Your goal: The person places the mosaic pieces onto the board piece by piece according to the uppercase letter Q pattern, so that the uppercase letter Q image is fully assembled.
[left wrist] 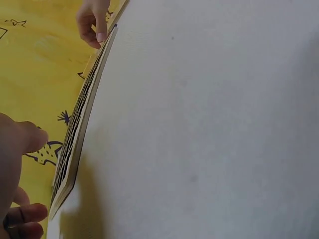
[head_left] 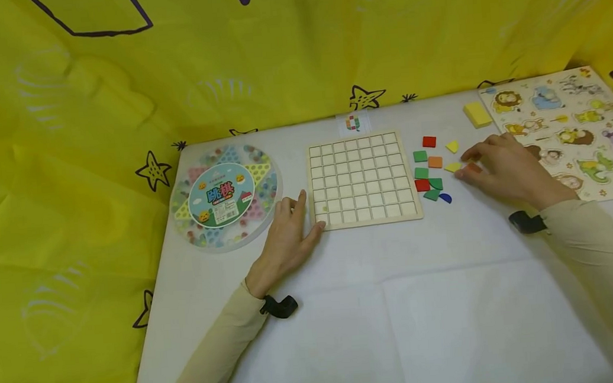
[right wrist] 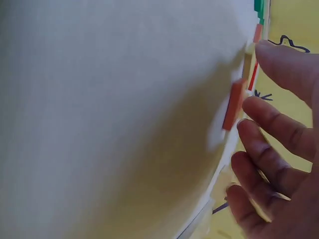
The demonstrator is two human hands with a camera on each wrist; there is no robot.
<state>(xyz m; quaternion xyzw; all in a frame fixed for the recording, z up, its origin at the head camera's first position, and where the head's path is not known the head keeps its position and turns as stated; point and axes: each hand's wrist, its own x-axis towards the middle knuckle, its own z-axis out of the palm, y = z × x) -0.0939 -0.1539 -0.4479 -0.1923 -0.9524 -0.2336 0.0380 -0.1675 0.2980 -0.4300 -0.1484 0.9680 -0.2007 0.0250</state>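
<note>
A square wooden grid board (head_left: 362, 178) lies mid-table. At its lower left corner is my left hand (head_left: 286, 231), thumb and fingers spread apart; whether the thumb touches the frame I cannot tell. To the right of the board lie small flat coloured pieces: a red square (head_left: 429, 141), an orange square (head_left: 435, 162), several green ones (head_left: 420, 156), yellow ones (head_left: 452, 146) and a blue half-round (head_left: 446, 198). Over another orange piece (right wrist: 233, 105) hovers my right hand (head_left: 502, 166). Its fingers are loosely bent, and the right wrist view shows nothing held between them.
A round marble board game in a clear case (head_left: 265, 218) sits on the left. Behind the grid is a small pattern card (head_left: 353, 123). A yellow block (head_left: 477, 115) and an animal puzzle board (head_left: 575, 137) occupy the right side. Yellow cloth (head_left: 275, 51) hangs behind the table.
</note>
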